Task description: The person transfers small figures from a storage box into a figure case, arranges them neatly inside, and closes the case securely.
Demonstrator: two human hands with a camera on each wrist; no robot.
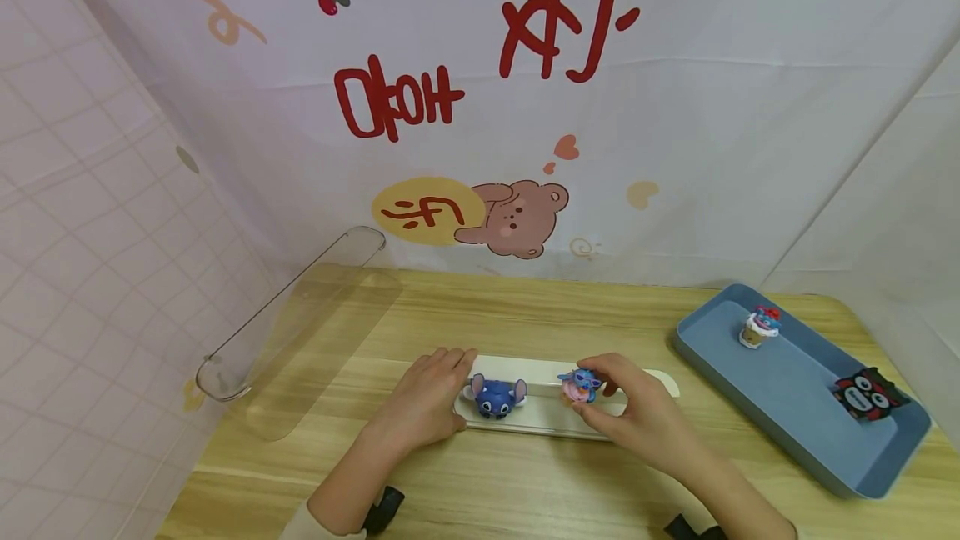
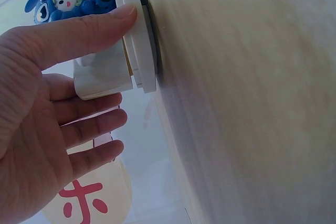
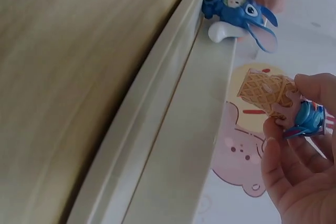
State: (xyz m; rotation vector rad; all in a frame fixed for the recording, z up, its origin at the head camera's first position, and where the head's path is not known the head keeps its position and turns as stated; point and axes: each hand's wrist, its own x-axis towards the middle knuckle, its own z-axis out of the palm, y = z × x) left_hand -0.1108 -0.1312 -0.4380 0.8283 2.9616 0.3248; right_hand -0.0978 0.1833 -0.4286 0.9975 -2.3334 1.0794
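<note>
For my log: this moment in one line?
left hand grips white stand; right hand pinches cone figurine; dark-blue figurine on stand; tray holds owl piece, small figurine

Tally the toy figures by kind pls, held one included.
Blue-character figures: 3 (big-eared figure on the white base, cone figure in the right hand, red-topped figure in the tray)
Owl figures: 1 (black-and-red owl, also in the tray)
Total: 4

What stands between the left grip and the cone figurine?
The big-eared blue figurine, then a bare stretch of white stand, lie between the left grip and the cone figurine; the head view shows this.
</note>
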